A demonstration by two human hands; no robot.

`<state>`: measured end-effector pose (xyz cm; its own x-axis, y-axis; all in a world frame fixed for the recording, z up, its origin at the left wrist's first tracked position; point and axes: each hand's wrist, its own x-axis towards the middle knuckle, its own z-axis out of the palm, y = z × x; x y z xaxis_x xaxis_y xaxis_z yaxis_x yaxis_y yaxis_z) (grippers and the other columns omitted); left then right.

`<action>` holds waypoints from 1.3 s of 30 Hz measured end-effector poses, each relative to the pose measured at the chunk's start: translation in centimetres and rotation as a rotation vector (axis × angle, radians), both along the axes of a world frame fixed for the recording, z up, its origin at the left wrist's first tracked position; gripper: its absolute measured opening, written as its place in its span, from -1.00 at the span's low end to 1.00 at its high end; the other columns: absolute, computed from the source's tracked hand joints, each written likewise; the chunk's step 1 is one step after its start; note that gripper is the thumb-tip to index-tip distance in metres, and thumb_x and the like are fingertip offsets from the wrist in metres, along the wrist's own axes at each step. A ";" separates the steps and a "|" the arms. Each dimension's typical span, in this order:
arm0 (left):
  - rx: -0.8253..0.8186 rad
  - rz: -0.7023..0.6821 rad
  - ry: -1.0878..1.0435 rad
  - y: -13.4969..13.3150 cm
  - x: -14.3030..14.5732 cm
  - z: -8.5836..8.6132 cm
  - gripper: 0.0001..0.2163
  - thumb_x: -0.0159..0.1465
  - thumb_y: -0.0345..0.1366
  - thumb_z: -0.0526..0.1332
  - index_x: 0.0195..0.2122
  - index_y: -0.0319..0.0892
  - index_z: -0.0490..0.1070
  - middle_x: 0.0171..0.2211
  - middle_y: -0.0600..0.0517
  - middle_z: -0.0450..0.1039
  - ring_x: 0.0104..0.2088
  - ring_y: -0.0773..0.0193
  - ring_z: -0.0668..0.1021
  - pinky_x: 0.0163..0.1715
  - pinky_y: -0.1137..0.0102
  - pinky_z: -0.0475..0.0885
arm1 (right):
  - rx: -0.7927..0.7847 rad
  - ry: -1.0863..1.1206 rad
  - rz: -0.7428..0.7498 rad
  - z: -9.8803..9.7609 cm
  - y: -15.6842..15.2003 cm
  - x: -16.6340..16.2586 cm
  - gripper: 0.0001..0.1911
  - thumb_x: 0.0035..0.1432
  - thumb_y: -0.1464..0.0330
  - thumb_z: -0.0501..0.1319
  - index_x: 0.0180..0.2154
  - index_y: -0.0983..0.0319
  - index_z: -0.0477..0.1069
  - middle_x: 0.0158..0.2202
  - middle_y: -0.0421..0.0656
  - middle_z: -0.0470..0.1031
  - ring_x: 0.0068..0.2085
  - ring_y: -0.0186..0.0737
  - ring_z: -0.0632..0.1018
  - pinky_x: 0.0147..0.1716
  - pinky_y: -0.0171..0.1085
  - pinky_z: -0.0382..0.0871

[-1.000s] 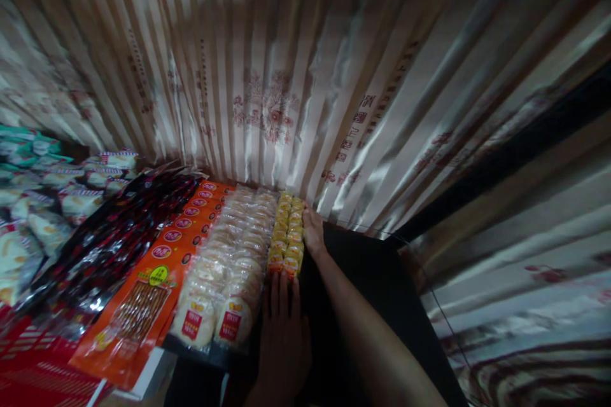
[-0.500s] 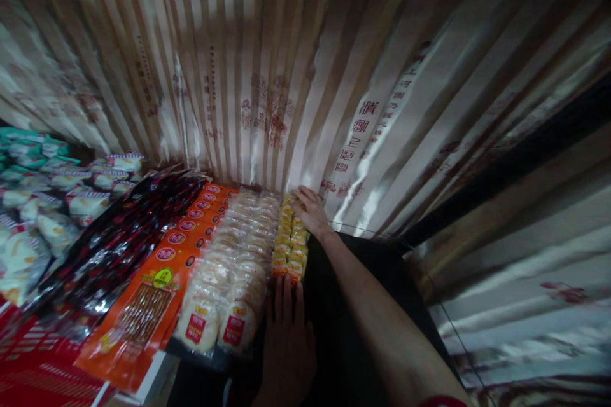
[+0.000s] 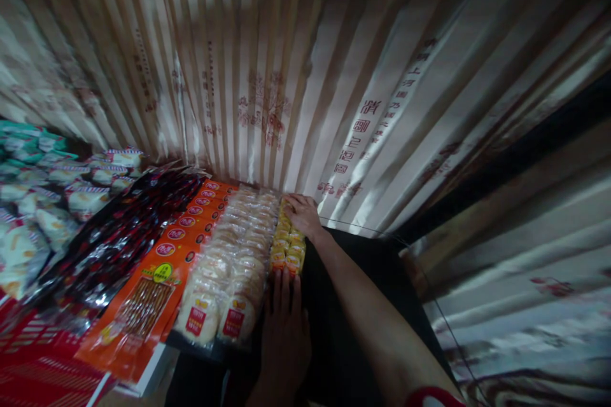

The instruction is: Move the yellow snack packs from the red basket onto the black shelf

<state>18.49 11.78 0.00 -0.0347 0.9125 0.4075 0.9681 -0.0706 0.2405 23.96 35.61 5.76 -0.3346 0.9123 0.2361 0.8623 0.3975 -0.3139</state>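
Note:
Two columns of small yellow packets lie on a black surface. At their near end my left hand lies flat, its outstretched fingertips touching the front packets. My right hand reaches over the far end, fingers extended across the rear packets and partly hiding them. Neither hand grips a packet. Just left of the yellow ones are two rows of clear-wrapped round white crackers with red labels, overlapping one another.
Orange snack packs overlap further left, beside dark shiny packs. White packets and green packets are piled at the far left above a red basket. A pleated printed curtain hangs behind; a dark bar slants at right.
My right hand has shifted slightly toward me and left over the far packets. My left hand remains at the near end, and the view has moved slightly.

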 end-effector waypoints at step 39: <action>-0.030 -0.019 -0.038 -0.1 -0.1 0.2 -0.50 0.27 -0.35 0.00 0.25 -0.17 -0.01 0.30 -0.08 -0.06 0.29 0.10 0.00 0.16 0.12 0.19 | -0.135 1.026 -0.322 -4.4 -5.9 2.8 -0.33 0.14 -0.06 -0.09 0.14 0.18 0.22 0.22 -0.14 0.19 0.24 -0.17 0.18 0.24 -0.08 -0.05</action>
<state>18.39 11.72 0.15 -0.0323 0.9249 0.3789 0.9569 -0.0809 0.2790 26.72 29.70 1.35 0.2249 0.9615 0.1577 0.2212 0.1072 -0.9693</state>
